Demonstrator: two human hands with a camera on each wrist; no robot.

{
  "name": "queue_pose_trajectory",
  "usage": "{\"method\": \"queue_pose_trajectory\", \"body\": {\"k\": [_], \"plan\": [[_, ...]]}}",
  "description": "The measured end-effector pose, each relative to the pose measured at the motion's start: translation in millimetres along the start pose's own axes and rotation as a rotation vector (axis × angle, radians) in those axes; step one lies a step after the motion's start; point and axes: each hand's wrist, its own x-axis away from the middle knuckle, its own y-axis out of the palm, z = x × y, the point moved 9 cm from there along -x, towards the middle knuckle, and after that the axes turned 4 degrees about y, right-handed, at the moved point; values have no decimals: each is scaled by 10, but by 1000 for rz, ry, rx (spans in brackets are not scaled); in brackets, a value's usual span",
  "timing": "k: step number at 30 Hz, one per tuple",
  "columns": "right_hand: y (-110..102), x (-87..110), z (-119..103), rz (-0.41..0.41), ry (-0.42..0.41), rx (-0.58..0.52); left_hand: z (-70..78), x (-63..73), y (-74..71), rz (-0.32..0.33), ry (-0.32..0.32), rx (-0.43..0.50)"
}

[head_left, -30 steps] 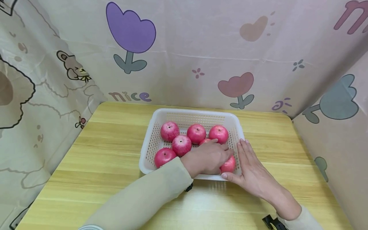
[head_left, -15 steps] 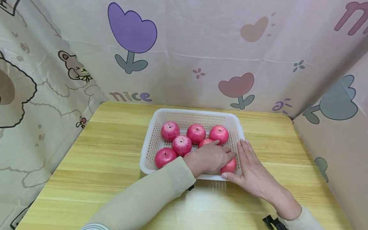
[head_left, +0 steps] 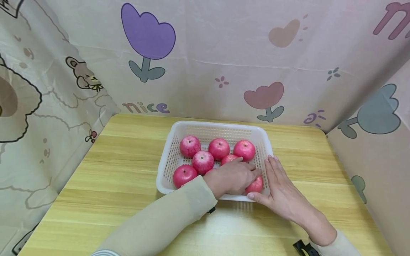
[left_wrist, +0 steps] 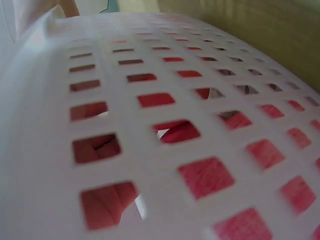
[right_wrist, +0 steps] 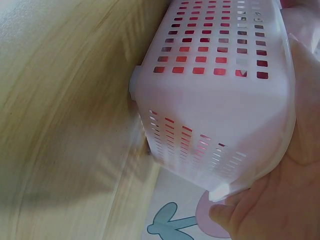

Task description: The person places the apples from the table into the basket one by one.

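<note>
A white perforated basket [head_left: 221, 124] holds several pink-red apples [head_left: 203, 162]. Reaching in from the near side, my left hand [head_left: 232, 176] bends its fingers over the apple [head_left: 255, 185] at the near right corner. Its thumb is hidden, and one finger lies against a neighbouring apple [head_left: 229, 159]. Through the basket holes, the left wrist view shows parts of the fingers [left_wrist: 107, 202] beside red fruit. My right hand [head_left: 283, 193] rests along the basket's right side, fingers straight, thumb at the near corner; the right wrist view shows it against the rim.
The basket stands on a wood-grain table [head_left: 128, 160]. A printed cloth [head_left: 198, 46] with flowers and a bear hangs behind and at both sides. A dark strap piece [head_left: 304, 248] sits at the right wrist.
Over the last second my left hand has shifted very slightly to the right among the apples. The right hand and the basket hold their place.
</note>
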Motion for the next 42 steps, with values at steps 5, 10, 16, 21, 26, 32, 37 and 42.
{"method": "queue_pose_trajectory", "body": {"k": [5, 10, 16, 21, 26, 32, 37, 42], "plan": [[1, 5, -2, 3, -2, 2, -17, 7, 14, -6, -20, 21], [-2, 14, 3, 3, 2, 0, -19, 15, 16, 6, -16, 25], [-16, 26, 13, 4, 11, -1, -62, 81, 30, 2, -39, 80], [-24, 25, 16, 9, 16, -1, -153, 248, -30, 51, -58, 145], [-18, 15, 18, 13, 17, 4, -301, 510, -122, 148, -74, 213], [-15, 12, 11, 15, 16, 5, -548, 943, -166, 230, -147, 281], [-14, 9, 5, 18, 12, 8, -748, 1332, -103, 272, -244, 314], [-8, 5, 7, 14, 15, 7, -899, 1699, 0, 345, -342, 311]]}}
